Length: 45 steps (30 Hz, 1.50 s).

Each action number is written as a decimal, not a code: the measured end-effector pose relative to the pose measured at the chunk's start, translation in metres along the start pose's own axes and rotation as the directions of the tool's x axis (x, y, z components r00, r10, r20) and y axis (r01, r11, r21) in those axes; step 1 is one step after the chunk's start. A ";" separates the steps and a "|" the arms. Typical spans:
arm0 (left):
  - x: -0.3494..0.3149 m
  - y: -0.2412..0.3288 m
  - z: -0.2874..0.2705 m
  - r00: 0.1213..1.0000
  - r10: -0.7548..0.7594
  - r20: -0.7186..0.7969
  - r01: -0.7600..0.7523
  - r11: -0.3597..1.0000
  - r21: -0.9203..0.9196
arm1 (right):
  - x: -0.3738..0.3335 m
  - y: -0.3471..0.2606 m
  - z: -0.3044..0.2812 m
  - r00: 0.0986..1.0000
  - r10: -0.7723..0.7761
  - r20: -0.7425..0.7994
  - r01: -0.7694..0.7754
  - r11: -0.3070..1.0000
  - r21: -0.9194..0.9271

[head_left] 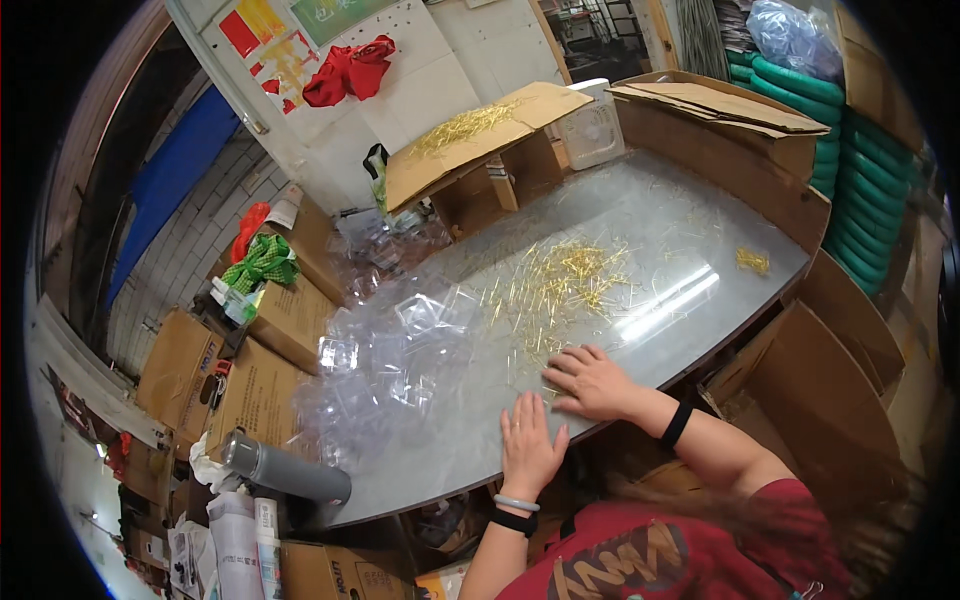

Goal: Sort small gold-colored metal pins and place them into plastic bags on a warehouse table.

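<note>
On the grey tabletop (420, 475), near its front edge, my left hand (531, 445) lies with its fingers stretched out, and no held thing shows in it. My right hand (592, 386) rests just to its right and a little farther in, fingers apart, by the near end of scattered thin gold-coloured wire pieces (575, 280). A few loose pieces lie close to its fingertips. What is under the palms is hidden. Left of the wires spreads a heap of clear plastic bags or sleeves (385, 365). A small gold bundle (752, 261) sits at the right edge.
A cardboard sheet (410, 175) on an open box at the back bears more gold pieces. A grey bottle (290, 468) lies tilted at the left corner. Cartons (265, 400) line the left side; open boxes (810, 375) stand right, and green coils (860, 200) behind.
</note>
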<state>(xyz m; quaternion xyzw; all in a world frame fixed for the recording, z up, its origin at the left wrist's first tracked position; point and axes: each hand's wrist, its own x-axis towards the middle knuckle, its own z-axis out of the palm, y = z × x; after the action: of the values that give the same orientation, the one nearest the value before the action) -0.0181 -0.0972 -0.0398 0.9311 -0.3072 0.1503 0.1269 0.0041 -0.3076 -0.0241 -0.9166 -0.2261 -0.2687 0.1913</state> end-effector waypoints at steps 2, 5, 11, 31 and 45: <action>0.004 0.003 0.003 1.000 0.017 0.004 -0.017 1.000 0.000 | 0.001 0.011 0.005 0.987 0.158 -0.006 -0.158 0.987 0.006; 0.006 0.004 0.005 1.000 0.023 0.006 -0.023 1.000 0.003 | -0.001 0.012 0.019 0.990 0.136 0.041 -0.139 0.988 0.066; -0.003 -0.002 0.004 1.000 0.006 -0.018 -0.005 1.000 0.024 | 0.000 -0.008 0.000 0.996 0.067 -0.065 -0.069 0.997 -0.022; 0.002 0.005 -0.008 0.999 0.007 -0.052 -0.015 0.987 -0.157 | -0.006 -0.001 -0.007 0.989 0.098 0.108 -0.100 0.995 0.022; 0.006 -0.001 -0.024 0.997 -0.053 0.064 0.072 0.938 -0.339 | -0.010 -0.013 -0.018 0.941 0.035 0.337 -0.069 0.994 0.088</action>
<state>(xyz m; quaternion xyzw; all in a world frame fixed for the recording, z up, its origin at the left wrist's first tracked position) -0.0177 -0.0914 -0.0160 0.9080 -0.3021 0.0655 0.2828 -0.0178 -0.3084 -0.0125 -0.9440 -0.2439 -0.0924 0.2022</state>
